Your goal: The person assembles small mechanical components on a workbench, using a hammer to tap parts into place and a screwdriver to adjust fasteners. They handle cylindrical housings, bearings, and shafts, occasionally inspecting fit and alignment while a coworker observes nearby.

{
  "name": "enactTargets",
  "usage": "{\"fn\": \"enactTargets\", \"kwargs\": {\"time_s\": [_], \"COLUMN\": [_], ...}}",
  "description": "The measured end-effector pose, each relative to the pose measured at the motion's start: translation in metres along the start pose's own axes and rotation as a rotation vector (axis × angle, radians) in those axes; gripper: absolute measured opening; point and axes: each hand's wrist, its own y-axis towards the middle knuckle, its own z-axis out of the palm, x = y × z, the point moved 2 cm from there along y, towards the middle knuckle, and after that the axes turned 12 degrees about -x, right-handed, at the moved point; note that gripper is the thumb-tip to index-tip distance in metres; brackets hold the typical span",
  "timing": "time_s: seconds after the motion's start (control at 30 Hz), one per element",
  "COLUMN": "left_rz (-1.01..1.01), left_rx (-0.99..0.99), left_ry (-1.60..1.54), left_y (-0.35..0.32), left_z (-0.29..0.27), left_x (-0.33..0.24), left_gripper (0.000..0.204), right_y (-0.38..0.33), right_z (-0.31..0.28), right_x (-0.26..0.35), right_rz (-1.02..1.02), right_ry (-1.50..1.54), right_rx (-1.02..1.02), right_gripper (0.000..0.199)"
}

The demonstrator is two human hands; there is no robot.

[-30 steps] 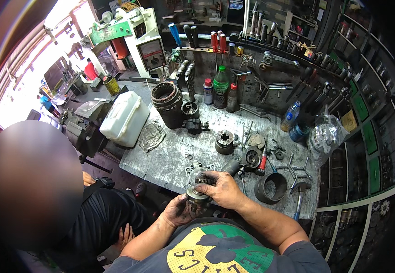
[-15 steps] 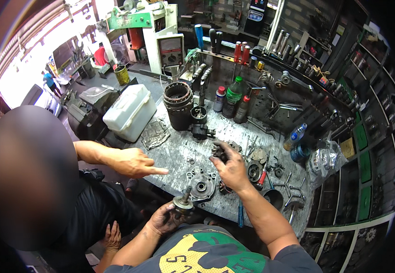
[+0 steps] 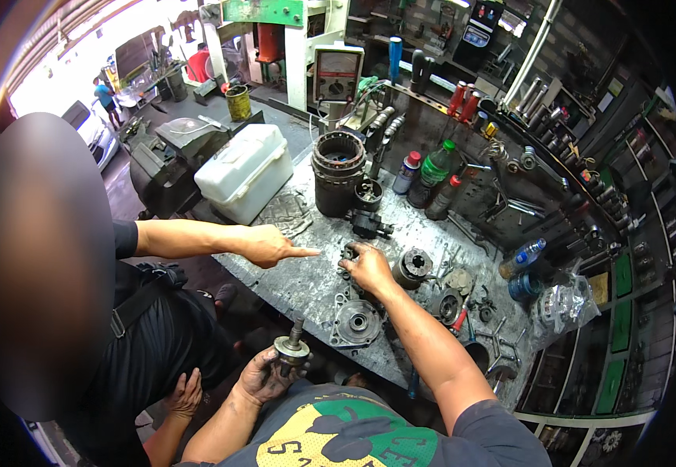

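Near my body, my left hand (image 3: 264, 373) grips a metal shaft with a round flange (image 3: 292, 348), its thin end pointing up. Over the metal workbench (image 3: 276, 284), my right hand (image 3: 372, 268) has its fingers closed around a small dark metal part (image 3: 347, 254), mostly covered by the fingers. Just below that hand lies a round metal housing cover (image 3: 356, 320) with a central bore. To its right stands a dark cylindrical part (image 3: 413, 268) with a toothed opening. A co-worker's hand (image 3: 272, 247) points a finger toward the part at my right hand.
A large black cylindrical housing (image 3: 338, 179) and a white plastic box (image 3: 245, 173) stand at the back. Bottles (image 3: 434, 165) line the rear edge. Loose parts, a red-handled tool (image 3: 460, 317) and a plastic bag (image 3: 563, 306) lie right. The co-worker stands close on my left.
My right hand has moved left with the dark part, uncovering the cylindrical part. The co-worker's pointing hand has shifted right. My left hand still holds the shaft. The view has turned slightly.
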Motion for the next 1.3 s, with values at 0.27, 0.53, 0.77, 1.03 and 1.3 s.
{"fn": "enactTargets", "kwargs": {"time_s": [0.27, 0.53, 0.77, 1.03, 1.3], "left_rz": [0.035, 0.051, 0.019, -0.004, 0.042], "left_rx": [0.02, 0.028, -0.01, -0.002, 0.004], "left_ry": [0.05, 0.043, 0.043, 0.053, 0.052], "left_y": [0.001, 0.002, 0.005, 0.012, -0.002], "left_z": [0.003, 0.001, 0.0, 0.005, 0.015], "left_x": [-0.004, -0.005, -0.006, -0.002, -0.006], "left_gripper": [0.062, 0.064, 0.063, 0.06, 0.063], "right_y": [0.026, 0.015, 0.003, 0.02, 0.022], "right_z": [0.039, 0.029, 0.021, 0.04, 0.034], "right_x": [-0.015, -0.037, -0.036, -0.033, -0.021], "right_rz": [0.039, 0.037, -0.031, -0.003, 0.004], "right_ry": [-0.203, -0.187, -0.244, -0.223, 0.062], "right_rx": [0.133, 0.11, 0.174, 0.118, 0.089], "right_gripper": [0.06, 0.05, 0.051, 0.06, 0.048]}}
